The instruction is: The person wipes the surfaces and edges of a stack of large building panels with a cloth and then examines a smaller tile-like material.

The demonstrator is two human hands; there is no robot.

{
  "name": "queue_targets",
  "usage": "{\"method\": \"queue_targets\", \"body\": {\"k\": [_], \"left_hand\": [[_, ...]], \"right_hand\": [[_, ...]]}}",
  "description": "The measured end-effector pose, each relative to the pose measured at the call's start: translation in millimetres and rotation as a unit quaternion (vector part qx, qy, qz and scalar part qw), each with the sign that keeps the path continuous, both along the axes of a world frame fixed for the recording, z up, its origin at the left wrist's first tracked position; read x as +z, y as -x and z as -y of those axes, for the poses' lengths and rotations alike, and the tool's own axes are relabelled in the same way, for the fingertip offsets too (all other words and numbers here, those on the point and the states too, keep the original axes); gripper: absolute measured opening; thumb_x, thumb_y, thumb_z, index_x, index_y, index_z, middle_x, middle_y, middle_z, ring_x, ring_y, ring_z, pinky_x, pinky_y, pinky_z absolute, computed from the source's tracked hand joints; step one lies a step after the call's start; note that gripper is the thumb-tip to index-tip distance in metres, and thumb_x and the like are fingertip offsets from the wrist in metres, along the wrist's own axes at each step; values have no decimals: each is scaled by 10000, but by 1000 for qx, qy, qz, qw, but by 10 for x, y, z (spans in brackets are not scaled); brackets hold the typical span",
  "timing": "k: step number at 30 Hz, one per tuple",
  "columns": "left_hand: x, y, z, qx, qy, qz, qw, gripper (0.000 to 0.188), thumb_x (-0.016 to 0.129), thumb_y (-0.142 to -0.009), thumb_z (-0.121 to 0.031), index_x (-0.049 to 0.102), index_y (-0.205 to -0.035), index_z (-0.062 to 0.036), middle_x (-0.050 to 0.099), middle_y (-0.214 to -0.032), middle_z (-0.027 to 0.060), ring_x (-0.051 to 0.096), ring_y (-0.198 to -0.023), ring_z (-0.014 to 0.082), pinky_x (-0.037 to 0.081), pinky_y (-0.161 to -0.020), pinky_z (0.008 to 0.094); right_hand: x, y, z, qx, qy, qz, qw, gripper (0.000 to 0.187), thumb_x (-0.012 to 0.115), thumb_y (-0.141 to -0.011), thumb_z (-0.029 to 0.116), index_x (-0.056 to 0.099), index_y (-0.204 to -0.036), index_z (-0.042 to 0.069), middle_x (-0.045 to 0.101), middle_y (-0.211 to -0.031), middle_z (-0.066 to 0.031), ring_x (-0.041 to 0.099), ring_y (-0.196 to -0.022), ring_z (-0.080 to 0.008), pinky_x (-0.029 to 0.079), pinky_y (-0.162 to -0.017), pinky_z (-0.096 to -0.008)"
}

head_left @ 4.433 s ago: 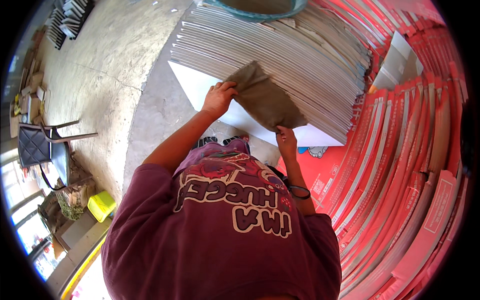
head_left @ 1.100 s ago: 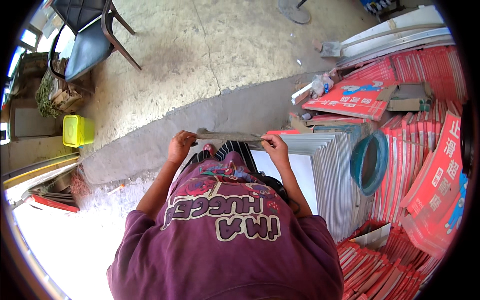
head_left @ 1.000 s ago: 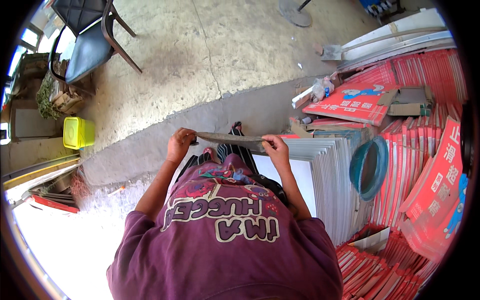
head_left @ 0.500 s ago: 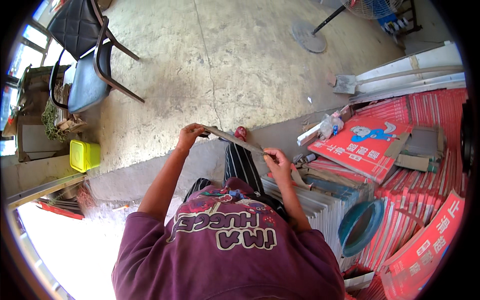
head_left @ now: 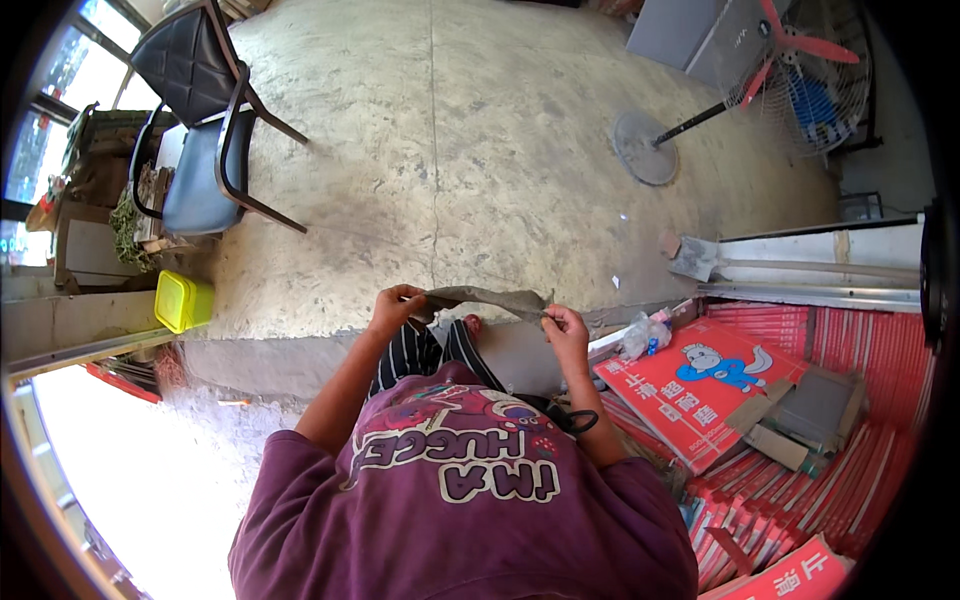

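The concrete floor (head_left: 350, 160) is spread across the upper half of the view, pale and scuffed by dark marks. At the lower right, red cartons (head_left: 745, 515) are packed tightly on edge in rows that are bent by the lens. The lower middle is filled by the person's purple shirt (head_left: 460, 530), beyond which striped trousers (head_left: 405, 358) are seen. A standing fan (head_left: 785, 43) with red blades is placed at the upper right, and a dark armchair (head_left: 203, 180) is seen at the upper left. Over the rows a flat red carton (head_left: 662, 400) is laid, printed with a blue figure and partly covered by torn cardboard (head_left: 780, 447). A yellow bucket (head_left: 183, 303) is set at the left. The grey-brown cloth (head_left: 487, 297) is held up just beyond the trousers, stretched sideways between the left hand (head_left: 398, 307) and the right hand (head_left: 567, 330), slightly arched and seen nearly edge-on. Beside the flat carton a clear plastic bag (head_left: 638, 340) is bunched, well apart from the cloth. By the left hand, one end of the cloth is pinched in a narrow grip, thumb and fingers being closed on the fabric. By the right hand, the opposite end is held in a similarly narrow grip; how much fabric is gathered inside either one cannot be told.
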State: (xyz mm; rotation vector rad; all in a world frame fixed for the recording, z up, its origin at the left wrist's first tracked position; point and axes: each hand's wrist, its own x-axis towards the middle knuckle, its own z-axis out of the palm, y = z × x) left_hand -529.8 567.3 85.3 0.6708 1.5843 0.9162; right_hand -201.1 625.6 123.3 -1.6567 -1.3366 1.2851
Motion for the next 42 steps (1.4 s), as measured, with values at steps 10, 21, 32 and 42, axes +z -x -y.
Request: {"method": "queue_targets", "body": {"k": [10, 21, 32, 42], "left_hand": [[329, 700, -142, 32, 31, -33, 998, 174, 696, -749, -131, 687, -870, -6, 666, -753, 54, 600, -660, 93, 484, -601, 237], [-184, 1713, -117, -3, 96, -182, 979, 363, 696, -670, -251, 658, -945, -17, 665, -790, 121, 647, -742, 221, 513, -687, 327], [-134, 2016, -295, 56, 81, -48, 994, 332, 677, -722, -144, 644, -1029, -22, 673, -823, 107, 631, -754, 158, 505, -681, 280], [1157, 1953, -1985, 19, -132, -56, 989, 276, 601, -802, -35, 608, -1076, -62, 605, -786, -15, 481, -626, 31, 415, -568, 205]], "right_hand": [[193, 615, -495, 114, 304, -46, 945, 206, 674, -795, 133, 634, -986, 65, 615, -873, 14, 546, -699, -68, 459, -573, -216], [919, 1623, -875, 181, 180, -44, 966, 197, 681, -794, 128, 648, -962, 29, 631, -789, -5, 559, -673, -69, 461, -598, -210], [955, 2047, -1270, 237, 127, -32, 963, 172, 676, -795, 92, 643, -946, 17, 634, -791, -11, 562, -682, -63, 457, -598, -204], [980, 2369, -2519, 332, 53, 35, 941, 158, 667, -770, 100, 669, -914, 35, 641, -857, -47, 610, -758, -110, 487, -691, -237]]}}
